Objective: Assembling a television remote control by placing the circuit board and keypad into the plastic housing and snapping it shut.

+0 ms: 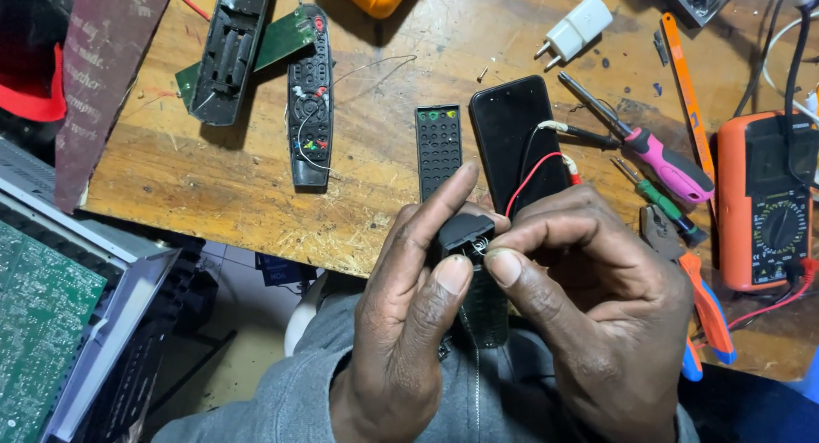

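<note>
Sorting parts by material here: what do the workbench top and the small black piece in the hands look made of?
Workbench top: likely chipboard, unfinished, with flaky pressed grain and a ragged edge. Black piece, pinched by left hand and right hand: seemingly moulded plastic, matt, with metal spring coils.

Rough, scratched chipboard bench (256, 187), glossy black phone glass (516, 132), matt black plastic remote shell (465, 234), rubbery keypad (438, 149), glossy orange plastic multimeter (742, 204), bare metal screwdriver shaft (589, 98), smooth white plastic charger (578, 27)
</note>
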